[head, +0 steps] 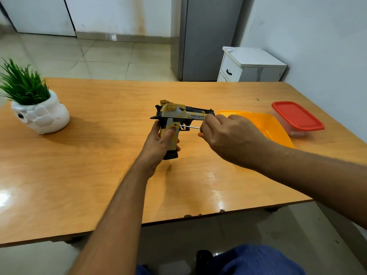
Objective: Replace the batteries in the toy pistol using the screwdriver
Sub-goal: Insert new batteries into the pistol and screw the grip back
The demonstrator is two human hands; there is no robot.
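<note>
A yellow, grey and black toy pistol (178, 114) is held upright above the middle of the wooden table (99, 175), barrel pointing right. My left hand (158, 143) wraps its grip from the left, thumb lying on the side panel. My right hand (228, 135) grips a screwdriver (188, 127) whose thin metal shaft runs left, with its tip pressed against the upper part of the grip. The handle is mostly hidden inside my fingers. No batteries are visible.
An orange plastic bowl (274, 126) lies right behind my right hand. A clear box with a red lid (296, 116) stands beyond it. A white pot with a green plant (37, 114) stands at the table's left. A white drawer cabinet (250, 65) is behind the table.
</note>
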